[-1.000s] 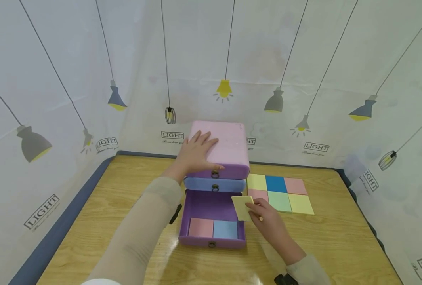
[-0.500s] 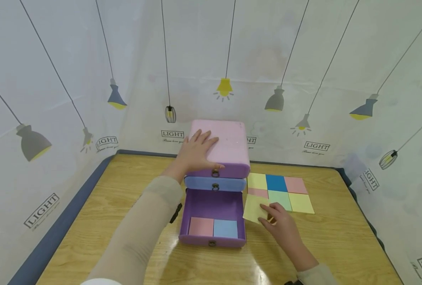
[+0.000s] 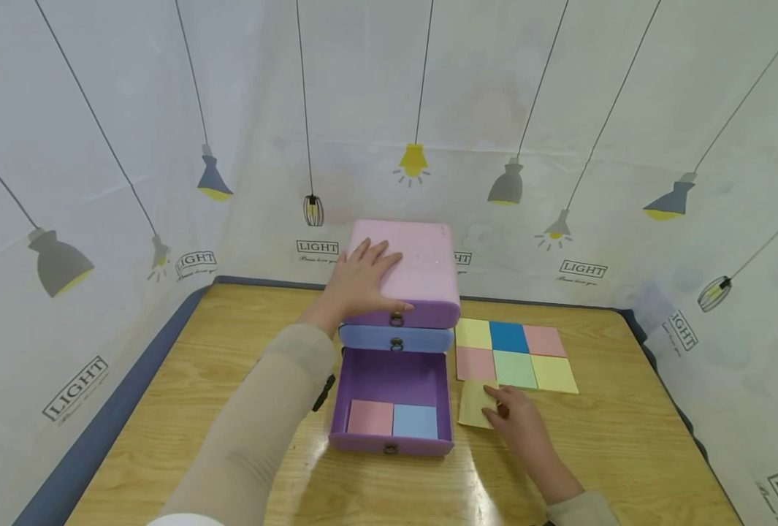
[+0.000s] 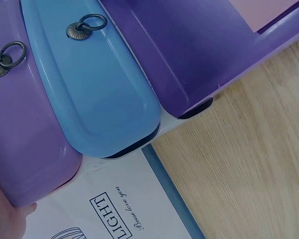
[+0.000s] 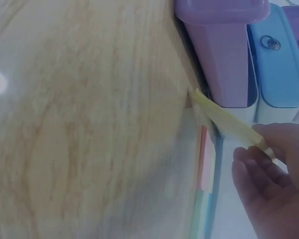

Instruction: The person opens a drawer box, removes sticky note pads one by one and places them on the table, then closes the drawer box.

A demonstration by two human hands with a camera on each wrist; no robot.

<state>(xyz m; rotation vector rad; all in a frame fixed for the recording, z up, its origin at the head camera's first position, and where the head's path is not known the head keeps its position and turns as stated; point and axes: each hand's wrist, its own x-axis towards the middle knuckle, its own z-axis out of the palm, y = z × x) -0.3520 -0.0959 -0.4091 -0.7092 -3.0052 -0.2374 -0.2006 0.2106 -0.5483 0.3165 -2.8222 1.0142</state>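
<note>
My left hand [image 3: 359,283] rests spread on the pink top of a small drawer cabinet [image 3: 424,263], its thumb over the upper purple drawer front. The bottom purple drawer [image 3: 391,446] is pulled out. In it lie a pink sticky note pad [image 3: 370,418] and a light blue one [image 3: 415,422], side by side. Right of that drawer, my right hand [image 3: 523,424] pinches a yellow sticky note pad [image 3: 474,404] by its right side. The right wrist view shows this yellow pad [image 5: 226,119] edge-on, tilted, between thumb and fingers.
Several sticky note pads lie in two rows right of the cabinet, among them a dark blue one [image 3: 508,337] and a green one [image 3: 515,370]. The middle blue drawer [image 3: 397,339] is pushed in. A lamp-printed backdrop [image 3: 257,183] surrounds the wooden table [image 3: 625,438].
My right hand has carried the yellow sticky note pad from over the open drawer's right side, rightward and toward me, to beside the drawer. My left hand has stayed in place.
</note>
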